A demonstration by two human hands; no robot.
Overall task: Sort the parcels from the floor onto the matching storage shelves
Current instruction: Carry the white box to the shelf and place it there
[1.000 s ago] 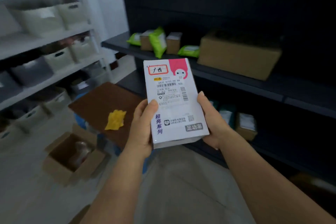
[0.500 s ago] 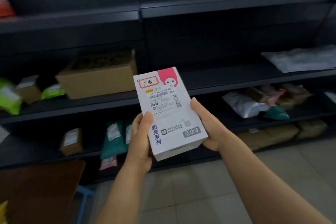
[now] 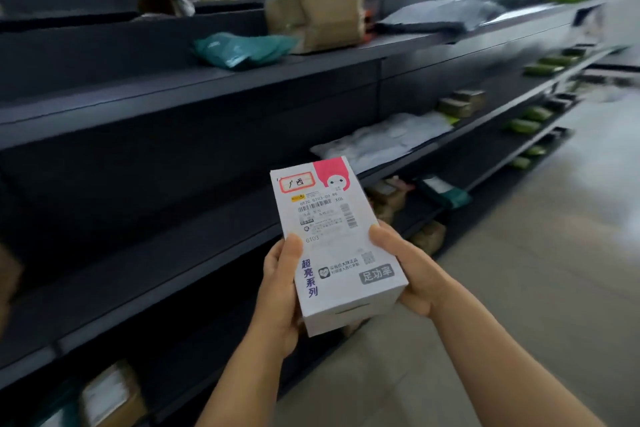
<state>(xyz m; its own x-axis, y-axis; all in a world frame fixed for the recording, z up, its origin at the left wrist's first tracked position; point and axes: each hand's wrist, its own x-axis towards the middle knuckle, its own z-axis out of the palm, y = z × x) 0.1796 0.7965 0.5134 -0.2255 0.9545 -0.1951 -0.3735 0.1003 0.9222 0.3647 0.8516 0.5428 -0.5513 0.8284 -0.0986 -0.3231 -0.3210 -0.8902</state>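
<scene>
A white parcel box (image 3: 329, 232) with a pink corner, a shipping label and a red-framed handwritten tag is held upright in front of me. My left hand (image 3: 280, 291) grips its left edge, thumb on the face. My right hand (image 3: 408, 270) grips its right edge and underside. Behind it runs a long dark shelving unit (image 3: 207, 87) with several tiers.
The top tier carries a teal mailer (image 3: 242, 48), a brown carton (image 3: 322, 21) and a grey bag (image 3: 436, 17). White bags (image 3: 381, 139) lie one tier down, green packets (image 3: 526, 121) sit farther right. A labelled carton (image 3: 110, 395) is at bottom left. Pale floor (image 3: 536, 270) stretches right.
The view has swung right along the shelves and upward, bringing the top tier and far end into sight. Both hands still hold the box the same way.
</scene>
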